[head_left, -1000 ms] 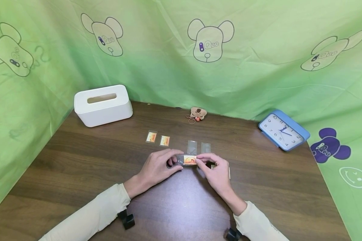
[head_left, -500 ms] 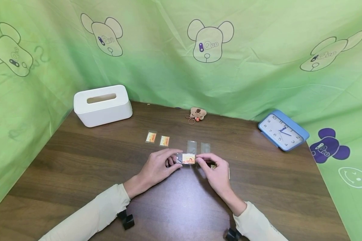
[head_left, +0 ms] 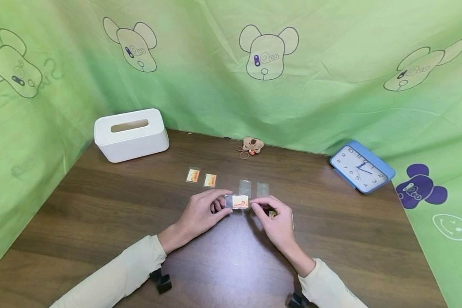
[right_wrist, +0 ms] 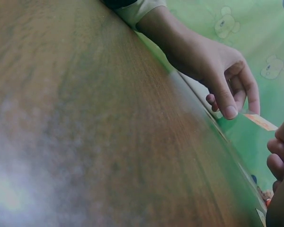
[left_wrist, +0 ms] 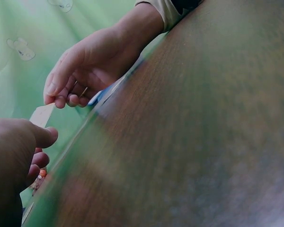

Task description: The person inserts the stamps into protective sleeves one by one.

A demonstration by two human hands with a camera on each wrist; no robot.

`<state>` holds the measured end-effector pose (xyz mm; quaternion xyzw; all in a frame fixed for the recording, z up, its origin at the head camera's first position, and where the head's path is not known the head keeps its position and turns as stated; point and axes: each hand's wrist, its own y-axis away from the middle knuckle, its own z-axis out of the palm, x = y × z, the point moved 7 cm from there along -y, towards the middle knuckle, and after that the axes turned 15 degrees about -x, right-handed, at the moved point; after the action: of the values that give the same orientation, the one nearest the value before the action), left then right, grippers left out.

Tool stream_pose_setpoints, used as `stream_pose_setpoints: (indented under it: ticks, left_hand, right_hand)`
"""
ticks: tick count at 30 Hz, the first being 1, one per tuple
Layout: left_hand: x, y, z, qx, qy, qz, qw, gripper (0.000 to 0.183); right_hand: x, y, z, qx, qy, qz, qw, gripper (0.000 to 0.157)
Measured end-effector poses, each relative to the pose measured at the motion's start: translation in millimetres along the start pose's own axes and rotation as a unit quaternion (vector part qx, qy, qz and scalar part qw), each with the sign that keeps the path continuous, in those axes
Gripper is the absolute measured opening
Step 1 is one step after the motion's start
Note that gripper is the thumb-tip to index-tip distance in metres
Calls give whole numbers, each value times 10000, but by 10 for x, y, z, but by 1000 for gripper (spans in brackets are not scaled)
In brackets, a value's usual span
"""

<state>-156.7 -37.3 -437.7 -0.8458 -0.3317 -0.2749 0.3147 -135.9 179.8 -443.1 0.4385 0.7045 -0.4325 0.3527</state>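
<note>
Between both hands is a small orange and yellow printed card (head_left: pixel 240 201) in a clear plastic sleeve (head_left: pixel 229 201), raised over the table. My left hand (head_left: pixel 201 211) holds the sleeve's left end between thumb and fingers. At the other end, my right hand (head_left: pixel 274 218) pinches the edge with thumb and forefinger; the left wrist view has its fingertips (left_wrist: pixel 50 100) right at the corner of the card. Two sleeved cards, one left (head_left: pixel 193 175) and one right (head_left: pixel 210 180), lie beyond my left hand. Two sleeves without cards, one left (head_left: pixel 245 187) and one right (head_left: pixel 262 189), lie just past the hands.
Partly hidden under my right hand is another small printed card (head_left: pixel 272 214). A white tissue box (head_left: pixel 134 141) stands back left, a blue clock (head_left: pixel 362 167) back right, and a plush bear keychain (head_left: pixel 253 145) at the table's rear edge. Green printed cloth (head_left: pixel 200 94) encloses the table.
The card and sleeve have shifted slightly left and away, tilting so the printed face shows more fully. The right thumb no longer overlaps the print. Both arms stay in place.
</note>
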Motion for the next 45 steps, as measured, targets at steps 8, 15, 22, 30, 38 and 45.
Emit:
stream_pose_setpoints:
  ticks: [8,15,22,30,38,45]
  left_hand:
    - [20,-4,-1,-49,-38,3,10000,46]
    - [30,0,0,-105,-54,-8,9999,46]
    - [38,2,8,-130,-23,62,9999,44]
    - [35,3,1,-31,33,47,10000,45]
    - [19,1,-4,20,92,-45,9999,45]
    - [20,1,-1,33,25,17,10000,45]
  right_hand:
    - [2,-5,14,-104,8,-202,9997,24]
    - [-6,-13,39,-225,-71,-239,9994,18]
    - [13,-6,64,-404,-49,-150,9991,18]
    - [-22,-6,23,-167,26,-316,9994,21]
    - [-71,-8,8,-108,39,-504,9987,30]
    - [-35,1,26,-229,4,-340,9992,23]
